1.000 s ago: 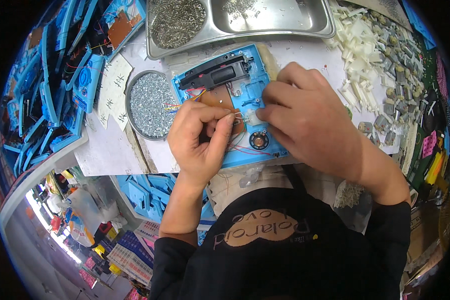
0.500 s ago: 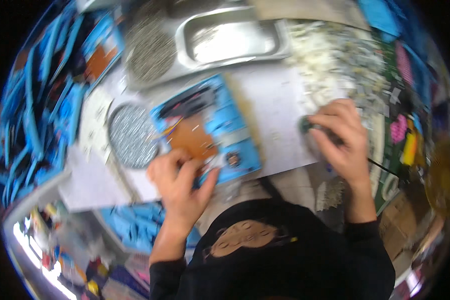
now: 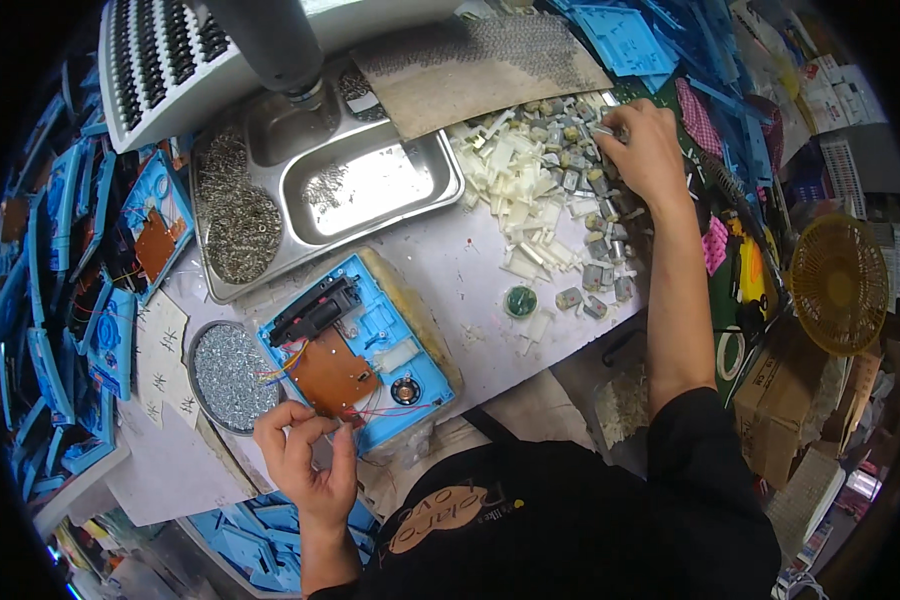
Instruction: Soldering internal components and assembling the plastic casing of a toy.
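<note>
My left hand (image 3: 315,460) is at the lower edge of an open blue plastic casing (image 3: 375,275), thumb and fingers pinched together beside thin red wires. What sits between them is too small to make out. Inside the casing lie a brown circuit board (image 3: 335,373), a black module (image 3: 315,312), a white block (image 3: 397,355) and a small round speaker (image 3: 405,390). Farther right, my right hand (image 3: 650,150) reaches into a heap of small grey metal motors (image 3: 575,155). Its fingertips close over a small piece that I cannot identify.
A steel compartment tray (image 3: 305,235) with small metal parts stands behind. A round dish of screws (image 3: 235,375) lies left, near stacked blue casings (image 3: 60,250). White plastic pieces (image 3: 510,165) and a small green round dish (image 3: 520,302) are right. A yellow basket (image 3: 838,285) stands far right.
My right hand has moved from beside the green dish, away from me, to the motor heap. The left hand stays by the casing's lower edge. The view has shifted.
</note>
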A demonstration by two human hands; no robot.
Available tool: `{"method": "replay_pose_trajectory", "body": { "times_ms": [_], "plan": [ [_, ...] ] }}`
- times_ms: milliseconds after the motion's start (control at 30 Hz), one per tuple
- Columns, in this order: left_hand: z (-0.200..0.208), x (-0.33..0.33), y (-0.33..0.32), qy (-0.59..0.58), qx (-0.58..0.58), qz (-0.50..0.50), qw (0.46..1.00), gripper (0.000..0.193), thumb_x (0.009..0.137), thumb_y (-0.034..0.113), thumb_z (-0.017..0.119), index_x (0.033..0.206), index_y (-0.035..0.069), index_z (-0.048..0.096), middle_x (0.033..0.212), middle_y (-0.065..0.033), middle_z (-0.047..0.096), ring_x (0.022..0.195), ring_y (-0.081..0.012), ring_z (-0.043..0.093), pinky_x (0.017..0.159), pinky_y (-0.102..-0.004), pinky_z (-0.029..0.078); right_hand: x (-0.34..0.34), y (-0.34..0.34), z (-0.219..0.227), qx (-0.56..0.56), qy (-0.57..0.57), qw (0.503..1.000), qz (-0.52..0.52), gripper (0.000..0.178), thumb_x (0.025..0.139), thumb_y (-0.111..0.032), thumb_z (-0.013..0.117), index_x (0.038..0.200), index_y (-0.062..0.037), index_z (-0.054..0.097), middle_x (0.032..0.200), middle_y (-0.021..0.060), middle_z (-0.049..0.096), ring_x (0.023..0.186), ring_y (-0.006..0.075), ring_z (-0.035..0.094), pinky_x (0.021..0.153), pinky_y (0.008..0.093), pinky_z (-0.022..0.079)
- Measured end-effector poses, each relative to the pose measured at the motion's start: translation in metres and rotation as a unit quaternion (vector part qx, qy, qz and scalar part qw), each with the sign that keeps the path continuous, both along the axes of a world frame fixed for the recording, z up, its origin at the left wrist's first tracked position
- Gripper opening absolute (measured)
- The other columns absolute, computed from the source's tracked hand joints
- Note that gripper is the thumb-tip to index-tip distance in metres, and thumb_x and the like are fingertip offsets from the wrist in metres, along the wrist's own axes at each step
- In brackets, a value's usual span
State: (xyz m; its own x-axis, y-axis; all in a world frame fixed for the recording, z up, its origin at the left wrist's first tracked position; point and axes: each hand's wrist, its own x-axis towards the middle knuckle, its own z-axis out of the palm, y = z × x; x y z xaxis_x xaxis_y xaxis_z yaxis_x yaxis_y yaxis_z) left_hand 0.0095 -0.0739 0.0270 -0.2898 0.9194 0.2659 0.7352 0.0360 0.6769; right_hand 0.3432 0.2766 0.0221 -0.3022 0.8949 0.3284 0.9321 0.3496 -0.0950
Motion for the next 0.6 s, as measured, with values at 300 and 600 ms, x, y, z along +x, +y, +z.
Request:
{"method": "replay_pose_trajectory", "body": {
  "times_ms": [300,600],
  "plan": [
    [0.058,0.034,0.109,-0.177,-0.171,-0.217,0.945,0.022,0.090,0.018,0.076,0.098,-0.001,0.067,0.073,-0.0083,0.061,0.058,-0.0190,0.056,0.054,-0.0302,0.043,-0.094,-0.154,0.053,-0.195,0.271,0.849,0.409,0.035,0.078,-0.008,0.079,0.110,-0.0052,0.065,0.097,0.0121,0.067,0.088,0.0325,0.064,0.078,0.0407,0.053],
    [0.065,0.052,0.159,-0.305,-0.335,-0.420,0.786,0.024,0.098,0.023,0.071,0.095,0.000,0.067,0.068,0.0006,0.058,0.063,-0.0055,0.049,0.055,-0.0261,0.039,-0.030,-0.150,0.033,-0.353,0.487,0.693,0.399,0.036,0.077,-0.004,0.083,0.112,-0.0021,0.076,0.085,0.0122,0.074,0.071,0.0260,0.071,0.064,0.0347,0.053]
  ]
}}
